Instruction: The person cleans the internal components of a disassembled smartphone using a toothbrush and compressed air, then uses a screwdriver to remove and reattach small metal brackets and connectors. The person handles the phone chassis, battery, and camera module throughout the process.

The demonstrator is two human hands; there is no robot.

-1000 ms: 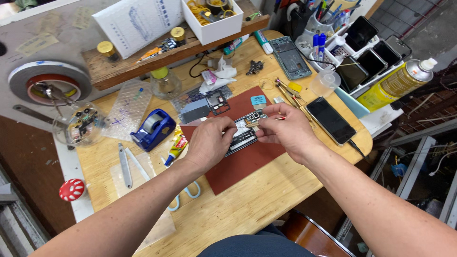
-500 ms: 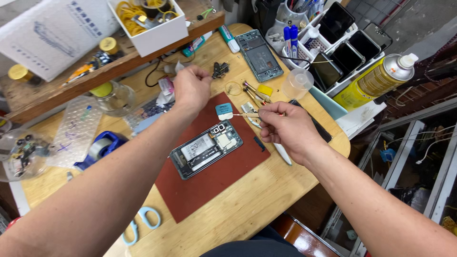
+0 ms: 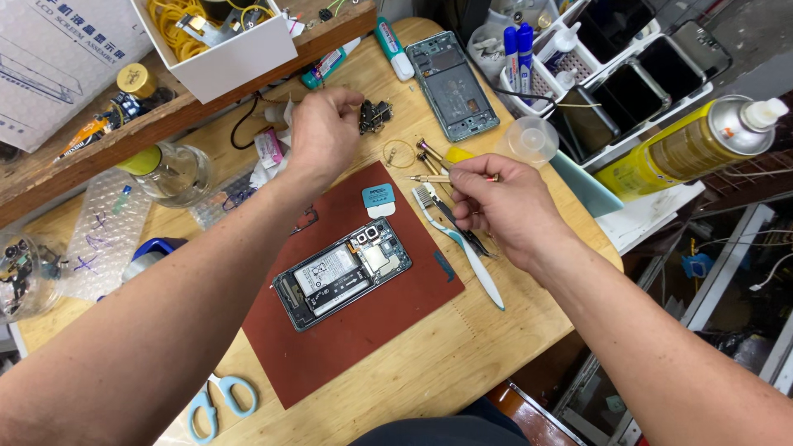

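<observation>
Red-brown mat (image 3: 355, 330) carries the opened phone (image 3: 340, 272), back off, insides bare, reassembly undone. Left hand (image 3: 324, 136) pinches small dark parts (image 3: 373, 116) beyond it; right hand (image 3: 496, 206) grips a thin tool (image 3: 429, 177).

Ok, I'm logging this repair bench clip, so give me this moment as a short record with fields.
left hand: raised over the bench, by a small dark part
right hand: pinching a thin tool
opened phone: lying flat on the red mat, untouched
toothbrush: beside the mat, under the right hand
scissors: near edge of the table
</observation>
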